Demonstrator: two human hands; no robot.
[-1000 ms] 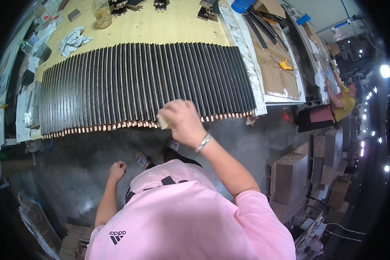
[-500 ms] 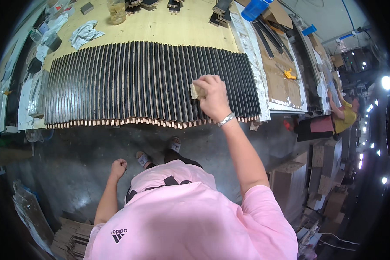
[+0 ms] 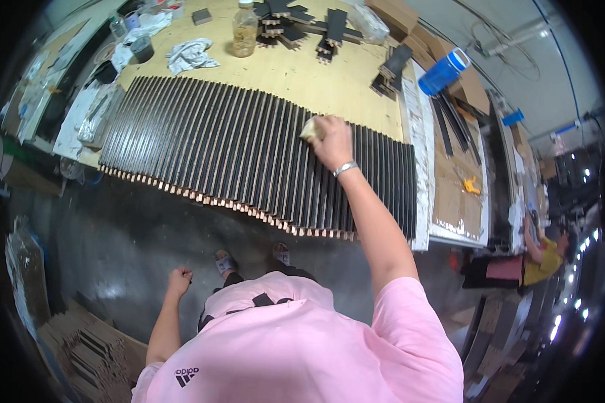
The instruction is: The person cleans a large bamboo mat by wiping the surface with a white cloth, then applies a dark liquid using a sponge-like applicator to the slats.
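Note:
Across the table lies a long row of narrow black strips [image 3: 202, 127], side by side, with pale bare wooden ends along the near edge. Over the right part of the row, close to the strips' far ends, my right hand [image 3: 333, 141] grips a pale yellow sponge [image 3: 310, 131], which could also be a folded cloth. The sponge is pressed against the strips' top faces. My left hand [image 3: 180, 279] hangs low beside my body, away from the table, its fingers curled in with nothing visible in them.
Behind the strips stand a jar of amber liquid [image 3: 244, 30], a crumpled white rag [image 3: 190, 55] and stacked black pieces [image 3: 333, 30]. A blue bottle [image 3: 444, 72] and a yellow-handled tool [image 3: 471, 185] are at the right. Farther right, a person in yellow [image 3: 541, 260] works.
My right hand has moved with the sponge toward the strips' far ends. The view has shifted and tilted, showing more of the table's far side. My left hand still hangs low.

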